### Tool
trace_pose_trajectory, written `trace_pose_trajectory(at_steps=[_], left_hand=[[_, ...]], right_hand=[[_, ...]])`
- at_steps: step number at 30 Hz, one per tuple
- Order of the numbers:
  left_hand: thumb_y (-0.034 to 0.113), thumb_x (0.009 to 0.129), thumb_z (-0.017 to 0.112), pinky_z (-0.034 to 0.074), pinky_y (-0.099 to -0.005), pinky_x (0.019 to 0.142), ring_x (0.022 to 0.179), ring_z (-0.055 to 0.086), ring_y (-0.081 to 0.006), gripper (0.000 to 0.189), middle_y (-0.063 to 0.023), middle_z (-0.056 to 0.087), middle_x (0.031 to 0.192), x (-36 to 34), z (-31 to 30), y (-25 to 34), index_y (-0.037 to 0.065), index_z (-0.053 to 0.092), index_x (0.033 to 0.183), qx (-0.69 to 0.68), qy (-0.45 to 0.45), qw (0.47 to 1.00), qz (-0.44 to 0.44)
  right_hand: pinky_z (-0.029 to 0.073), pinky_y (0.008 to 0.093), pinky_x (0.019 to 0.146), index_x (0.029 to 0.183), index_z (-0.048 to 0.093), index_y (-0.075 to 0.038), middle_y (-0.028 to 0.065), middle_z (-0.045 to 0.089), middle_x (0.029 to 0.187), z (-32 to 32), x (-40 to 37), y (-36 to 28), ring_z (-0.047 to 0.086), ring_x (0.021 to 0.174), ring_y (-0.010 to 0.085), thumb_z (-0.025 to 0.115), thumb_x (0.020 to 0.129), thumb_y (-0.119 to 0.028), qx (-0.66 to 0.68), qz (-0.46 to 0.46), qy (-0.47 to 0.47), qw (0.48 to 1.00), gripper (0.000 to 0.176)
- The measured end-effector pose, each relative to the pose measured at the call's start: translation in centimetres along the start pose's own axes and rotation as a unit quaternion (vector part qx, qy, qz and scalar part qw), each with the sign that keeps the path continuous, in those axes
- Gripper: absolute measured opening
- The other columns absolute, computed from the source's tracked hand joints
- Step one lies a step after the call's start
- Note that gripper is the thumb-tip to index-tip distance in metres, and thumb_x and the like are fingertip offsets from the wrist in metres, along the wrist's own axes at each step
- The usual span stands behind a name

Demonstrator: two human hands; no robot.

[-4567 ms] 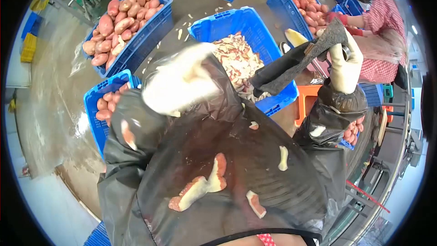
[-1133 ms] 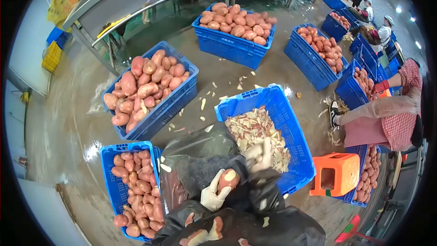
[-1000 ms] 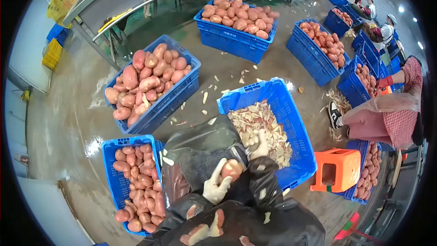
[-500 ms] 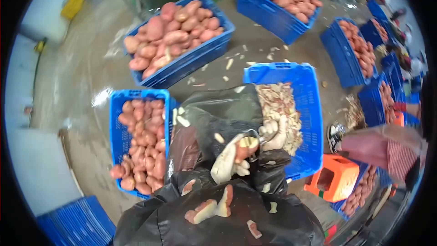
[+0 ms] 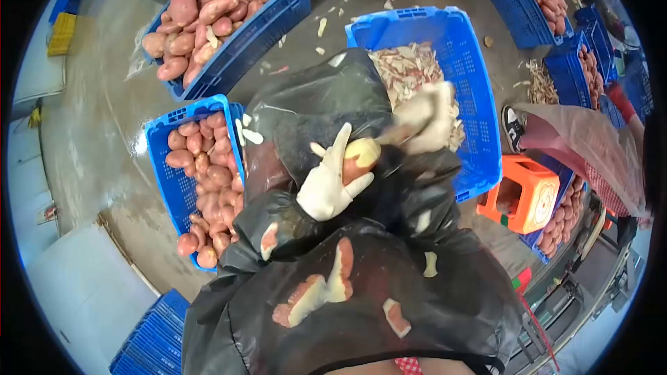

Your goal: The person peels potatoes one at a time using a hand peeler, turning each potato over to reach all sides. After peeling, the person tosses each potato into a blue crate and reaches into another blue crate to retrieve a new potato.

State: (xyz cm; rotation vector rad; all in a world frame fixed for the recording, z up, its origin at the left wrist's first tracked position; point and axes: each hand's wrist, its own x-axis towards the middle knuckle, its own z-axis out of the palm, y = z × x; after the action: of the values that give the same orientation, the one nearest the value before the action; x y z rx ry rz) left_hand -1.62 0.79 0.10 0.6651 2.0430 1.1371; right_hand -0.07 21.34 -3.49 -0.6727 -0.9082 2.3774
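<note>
My gloved left hand (image 5: 326, 186) holds a partly peeled potato (image 5: 361, 157) over my dark-aproned lap; pale flesh shows at its top and red skin lower down. Just right of the potato, my gloved right hand (image 5: 427, 119) is smeared by motion, its fingers curled round something I cannot make out. Beneath and beyond that hand, a blue crate (image 5: 472, 90) holds a heap of peelings (image 5: 406, 69). Strips of peel (image 5: 340, 271) lie on my black apron.
Left of me stands a blue crate (image 5: 163, 184) of red potatoes, with a larger one (image 5: 278, 31) behind it. An orange stool (image 5: 528, 194) and a co-worker's leg and shoe (image 5: 513, 128) are at the right. Blue stacked crates (image 5: 149, 337) stand lower left.
The view has shifted, so the crates sit higher in the picture. My left fingers have spread along the potato, which shows more pale flesh on top. My right hand has blurred with motion.
</note>
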Motion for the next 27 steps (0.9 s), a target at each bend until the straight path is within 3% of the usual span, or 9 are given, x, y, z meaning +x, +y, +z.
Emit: trace_pose_trajectory(at_steps=[1, 4, 7, 9, 15, 16, 20, 24, 27], left_hand=[[0.027, 0.079, 0.065, 0.034, -0.0391, 0.099, 0.112, 0.047, -0.0411, 0.072, -0.0259, 0.044, 0.125, -0.1, 0.1, -0.1, 0.006, 0.024, 0.135, -0.002, -0.011, 1.0, -0.009], [0.023, 0.08, 0.063, 0.032, -0.0401, 0.1, 0.113, 0.048, -0.0395, 0.069, -0.0238, 0.049, 0.121, 0.8, -0.6, -0.2, 0.01, 0.025, 0.135, -0.068, -0.041, 0.996, -0.03], [0.024, 0.082, 0.059, 0.049, -0.0306, 0.063, 0.06, 0.059, -0.0206, 0.065, -0.0147, 0.059, 0.089, 0.9, -1.5, 0.8, 0.011, 0.024, 0.135, -0.17, -0.097, 0.971, -0.14], [0.023, 0.084, 0.055, 0.043, -0.024, 0.044, 0.047, 0.051, -0.013, 0.056, -0.0061, 0.053, 0.066, 1.1, -0.5, 0.0, 0.009, 0.028, 0.131, -0.277, -0.055, 0.938, -0.2], [0.026, 0.086, 0.049, 0.043, -0.0255, 0.038, 0.044, 0.052, -0.0155, 0.046, -0.0094, 0.055, 0.066, 1.4, 0.2, 0.9, 0.005, 0.033, 0.124, -0.337, -0.035, 0.914, -0.221], [0.025, 0.086, 0.048, 0.043, -0.0253, 0.038, 0.044, 0.052, -0.0161, 0.044, -0.01, 0.055, 0.066, 1.2, 0.4, 0.3, 0.005, 0.034, 0.123, -0.371, -0.034, 0.899, -0.231], [0.026, 0.087, 0.048, 0.043, -0.0248, 0.038, 0.044, 0.053, -0.0174, 0.041, -0.0114, 0.056, 0.068, 2.2, 0.7, -1.9, 0.004, 0.036, 0.119, -0.521, -0.044, 0.828, -0.203], [0.029, 0.087, 0.048, 0.046, -0.0264, 0.041, 0.045, 0.053, -0.0181, 0.038, -0.0109, 0.056, 0.068, 2.2, 0.9, -2.4, 0.004, 0.041, 0.114, -0.601, -0.036, 0.778, -0.179], [0.028, 0.087, 0.049, 0.049, -0.0281, 0.049, 0.055, 0.055, -0.0177, 0.036, -0.0094, 0.055, 0.074, 2.1, 0.8, -2.3, 0.004, 0.042, 0.112, -0.574, -0.01, 0.796, -0.19]], right_hand=[[0.034, 0.0321, 0.041, 0.081, 0.05, -0.012, -0.002, 0.036, 0.053, 1.8, -2.5, 1.1, 0.039, 0.046, 0.0134, 0.051, 0.089, -0.039, 0.032, 0.032, -0.116, 0.992, 0.028], [0.04, 0.0311, 0.046, 0.082, 0.052, -0.006, 0.0008, 0.04, 0.05, 0.1, 2.0, 0.5, 0.045, 0.045, 0.0152, 0.05, 0.088, -0.044, -0.055, 0.1, 0.215, 0.97, 0.038], [0.041, 0.0327, 0.046, 0.084, 0.052, -0.006, 0.0006, 0.039, 0.053, -2.6, 0.3, 1.6, 0.042, 0.044, 0.0162, 0.048, 0.089, -0.043, 0.144, 0.036, -0.046, 0.988, 0.038], [0.042, 0.033, 0.048, 0.088, 0.051, -0.008, -0.0012, 0.036, 0.051, 1.2, -0.8, 2.2, 0.043, 0.046, 0.0152, 0.046, 0.091, -0.04, 0.044, 0.056, 0.058, 0.996, 0.032], [0.039, 0.0334, 0.046, 0.086, 0.051, -0.009, -0.0013, 0.037, 0.05, 0.9, -1.0, 2.3, 0.047, 0.047, 0.0151, 0.048, 0.089, -0.046, 0.049, 0.049, -0.004, 0.998, 0.038], [0.038, 0.0333, 0.043, 0.086, 0.052, -0.009, -0.001, 0.037, 0.048, 1.2, 0.2, 1.5, 0.047, 0.046, 0.0161, 0.047, 0.089, -0.046, -0.115, 0.052, 0.185, 0.975, 0.038], [0.037, 0.0313, 0.042, 0.084, 0.053, -0.007, -0.0027, 0.035, 0.048, -2.5, 0.9, 1.9, 0.037, 0.041, 0.0137, 0.051, 0.088, -0.043, 0.374, 0.093, -0.075, 0.92, 0.036], [0.039, 0.0325, 0.044, 0.082, 0.051, -0.009, -0.0038, 0.035, 0.05, -1.8, 3.4, 2.0, 0.037, 0.042, 0.0138, 0.052, 0.088, -0.044, 0.043, 0.025, 0.175, 0.983, 0.036], [0.038, 0.0321, 0.045, 0.084, 0.055, -0.011, -0.0048, 0.037, 0.05, -1.3, 1.3, 1.0, 0.037, 0.043, 0.013, 0.046, 0.091, -0.042, 0.215, 0.054, -0.026, 0.975, 0.033]])
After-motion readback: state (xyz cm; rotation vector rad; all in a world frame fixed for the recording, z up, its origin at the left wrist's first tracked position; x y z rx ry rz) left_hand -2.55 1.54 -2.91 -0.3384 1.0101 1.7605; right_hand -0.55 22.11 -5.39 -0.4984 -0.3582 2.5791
